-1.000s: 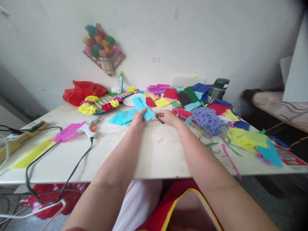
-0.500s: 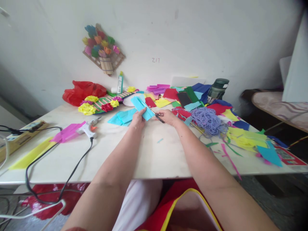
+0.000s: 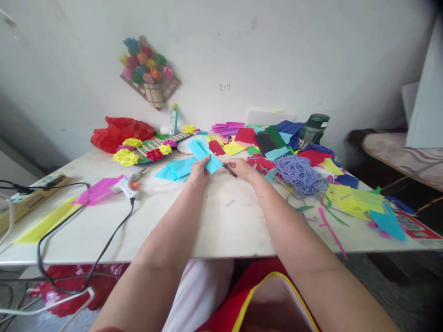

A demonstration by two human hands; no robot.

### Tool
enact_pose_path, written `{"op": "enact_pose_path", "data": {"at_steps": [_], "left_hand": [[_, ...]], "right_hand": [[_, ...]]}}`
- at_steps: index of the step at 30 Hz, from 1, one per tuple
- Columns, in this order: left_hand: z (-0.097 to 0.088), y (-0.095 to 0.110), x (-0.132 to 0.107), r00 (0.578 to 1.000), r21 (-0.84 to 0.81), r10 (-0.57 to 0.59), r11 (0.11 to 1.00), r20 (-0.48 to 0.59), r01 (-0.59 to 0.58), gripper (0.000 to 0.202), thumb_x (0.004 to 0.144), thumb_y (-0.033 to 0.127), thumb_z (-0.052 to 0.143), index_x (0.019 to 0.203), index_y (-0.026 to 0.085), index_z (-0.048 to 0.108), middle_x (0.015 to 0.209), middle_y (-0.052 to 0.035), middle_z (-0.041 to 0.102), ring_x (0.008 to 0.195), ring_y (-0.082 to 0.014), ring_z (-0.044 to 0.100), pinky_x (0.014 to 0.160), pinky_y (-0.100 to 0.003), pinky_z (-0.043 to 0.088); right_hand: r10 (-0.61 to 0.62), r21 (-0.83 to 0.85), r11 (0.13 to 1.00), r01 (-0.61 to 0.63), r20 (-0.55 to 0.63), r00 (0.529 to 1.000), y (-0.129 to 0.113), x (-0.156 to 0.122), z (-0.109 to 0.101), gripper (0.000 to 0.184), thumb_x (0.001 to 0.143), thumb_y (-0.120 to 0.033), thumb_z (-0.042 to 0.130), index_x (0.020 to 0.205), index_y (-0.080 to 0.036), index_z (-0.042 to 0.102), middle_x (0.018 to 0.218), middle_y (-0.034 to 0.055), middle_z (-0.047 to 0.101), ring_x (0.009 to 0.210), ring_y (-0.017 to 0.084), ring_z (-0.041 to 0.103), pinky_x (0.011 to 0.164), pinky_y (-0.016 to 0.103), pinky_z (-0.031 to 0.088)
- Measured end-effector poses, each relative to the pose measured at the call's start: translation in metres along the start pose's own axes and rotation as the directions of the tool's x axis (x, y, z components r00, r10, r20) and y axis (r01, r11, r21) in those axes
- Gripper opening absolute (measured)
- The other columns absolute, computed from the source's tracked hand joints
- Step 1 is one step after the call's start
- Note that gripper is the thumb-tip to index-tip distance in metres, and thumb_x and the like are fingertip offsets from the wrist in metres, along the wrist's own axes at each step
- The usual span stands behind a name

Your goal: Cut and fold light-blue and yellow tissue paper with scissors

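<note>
My left hand (image 3: 198, 174) pinches a folded light-blue paper sheet (image 3: 204, 154) and holds it up over the white table (image 3: 221, 226). My right hand (image 3: 242, 168) is closed round a pair of scissors (image 3: 226, 168) with dark handles. The blades reach into the right edge of the blue paper. More light-blue paper (image 3: 175, 168) lies flat just left of my left hand. A tiny blue scrap (image 3: 230, 202) rests on the table in front of my hands.
A glue gun (image 3: 127, 185) with a black cord lies at left beside pink paper (image 3: 95, 192). Purple yarn (image 3: 300, 173), coloured paper scraps (image 3: 353, 198) and a green bottle (image 3: 312, 129) crowd the right. A red bag (image 3: 116, 131), paper flowers (image 3: 128, 154) and a glue bottle (image 3: 173, 120) stand at the back.
The scissors have advanced slightly along the blue paper. Both hands stay in nearly the same place.
</note>
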State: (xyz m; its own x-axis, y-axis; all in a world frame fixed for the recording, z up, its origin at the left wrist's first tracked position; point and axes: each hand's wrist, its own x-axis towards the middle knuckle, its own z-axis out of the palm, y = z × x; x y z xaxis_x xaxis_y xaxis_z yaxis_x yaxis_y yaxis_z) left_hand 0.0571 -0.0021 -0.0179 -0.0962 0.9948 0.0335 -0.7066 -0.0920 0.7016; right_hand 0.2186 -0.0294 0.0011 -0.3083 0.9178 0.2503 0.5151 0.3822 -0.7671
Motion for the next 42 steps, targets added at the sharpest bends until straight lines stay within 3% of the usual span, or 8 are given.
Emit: {"op": "enact_pose_path", "data": {"at_steps": [4, 11, 23, 29, 42], "left_hand": [[0.001, 0.000, 0.001, 1.000, -0.013, 0.002, 1.000, -0.022, -0.002, 0.017, 0.062, 0.009, 0.070, 0.077, 0.012, 0.063, 0.069, -0.0038, 0.069, 0.065, -0.0168, 0.066, 0.075, -0.031, 0.055], [0.003, 0.000, -0.001, 0.999, 0.006, 0.010, 1.000, -0.049, -0.010, 0.020, 0.062, 0.009, 0.070, 0.081, 0.013, 0.063, 0.075, -0.0056, 0.070, 0.078, -0.0208, 0.068, 0.080, -0.034, 0.054], [0.003, -0.001, 0.000, 0.999, -0.017, -0.020, 1.000, -0.039, 0.019, 0.016, 0.063, 0.006, 0.069, 0.076, 0.012, 0.062, 0.070, -0.0037, 0.069, 0.063, -0.0159, 0.066, 0.069, -0.027, 0.055], [0.003, -0.001, -0.001, 0.999, -0.017, -0.025, 1.000, -0.020, 0.025, 0.019, 0.063, 0.006, 0.068, 0.080, 0.012, 0.063, 0.070, -0.0039, 0.070, 0.064, -0.0164, 0.066, 0.067, -0.027, 0.056], [0.002, -0.002, -0.001, 0.999, 0.000, -0.032, 0.999, 0.007, 0.032, 0.016, 0.063, 0.006, 0.068, 0.078, 0.010, 0.063, 0.070, -0.0049, 0.070, 0.062, -0.0165, 0.066, 0.070, -0.030, 0.056]], "right_hand": [[0.004, 0.093, 0.996, -0.007, 0.027, 1.000, 0.006, 0.002, 0.000, 0.036, 0.069, -0.045, 0.063, 0.089, -0.016, 0.070, 0.054, -0.0038, 0.051, 0.045, 0.007, 0.042, 0.043, 0.021, 0.035], [0.005, 0.283, 0.959, -0.029, 0.084, 0.996, 0.013, 0.006, 0.003, 0.039, 0.065, -0.045, 0.068, 0.089, -0.014, 0.069, 0.056, -0.0032, 0.053, 0.045, 0.007, 0.044, 0.039, 0.019, 0.034], [0.117, 0.415, 0.892, -0.178, 0.169, 0.979, -0.003, -0.001, 0.000, 0.031, 0.068, -0.042, 0.070, 0.068, -0.014, 0.055, 0.048, -0.0056, 0.051, 0.033, 0.003, 0.042, 0.032, 0.016, 0.033], [0.144, 0.444, 0.868, -0.220, 0.199, 0.969, -0.018, -0.009, -0.003, 0.029, 0.073, -0.037, 0.067, 0.065, -0.015, 0.050, 0.047, -0.0046, 0.052, 0.031, 0.003, 0.042, 0.028, 0.015, 0.028], [0.105, 0.408, 0.898, -0.164, 0.164, 0.981, -0.004, -0.002, 0.003, 0.030, 0.070, -0.040, 0.068, 0.067, -0.015, 0.052, 0.049, -0.0053, 0.052, 0.033, 0.003, 0.044, 0.029, 0.015, 0.027]]}}
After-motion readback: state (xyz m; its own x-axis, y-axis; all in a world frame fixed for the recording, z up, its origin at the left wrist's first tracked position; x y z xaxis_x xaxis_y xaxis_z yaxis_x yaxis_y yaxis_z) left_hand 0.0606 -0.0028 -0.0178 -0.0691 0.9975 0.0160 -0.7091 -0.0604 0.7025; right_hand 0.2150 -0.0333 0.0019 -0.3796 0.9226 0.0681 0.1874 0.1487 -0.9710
